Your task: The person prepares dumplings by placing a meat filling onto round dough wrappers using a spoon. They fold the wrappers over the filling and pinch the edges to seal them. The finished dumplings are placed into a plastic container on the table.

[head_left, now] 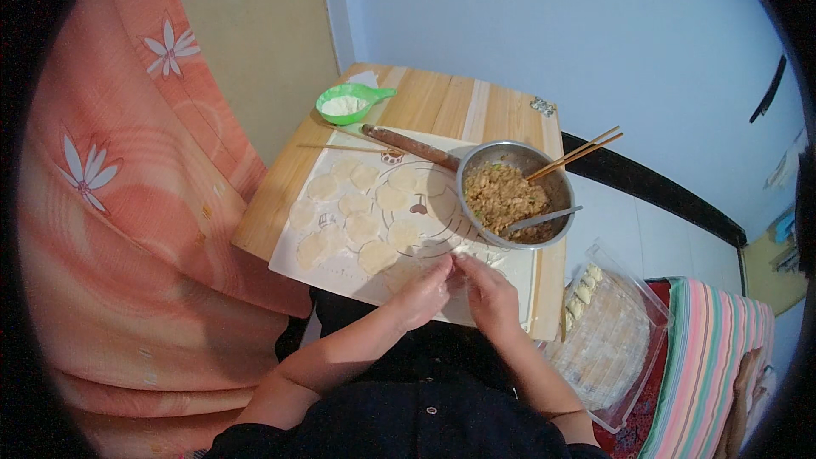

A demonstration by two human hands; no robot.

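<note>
My left hand (422, 296) and my right hand (490, 291) meet over the near edge of a white printed mat (340, 270). Both are closed, fingertips pinched together; whatever lies between them is hidden by the fingers. Several round dough wrappers (376, 257) are spread over the mat to the left of my hands. Just beyond my right hand stands a steel bowl (554, 238) of minced filling (501, 191). A metal-handled utensil (544, 219) and a pair of wooden chopsticks (586, 150) lean in it. Loose flour (489, 259) dusts the mat beside my fingers.
A rolling pin (412, 146) lies behind the wrappers, with a thin stick (340, 148) nearby. The green scoop (353, 104) of flour sits at the wooden table's (442, 93) far left. Low at right, a clear tray (612, 340) holds several dumplings (584, 289). An orange curtain (153, 229) hangs left.
</note>
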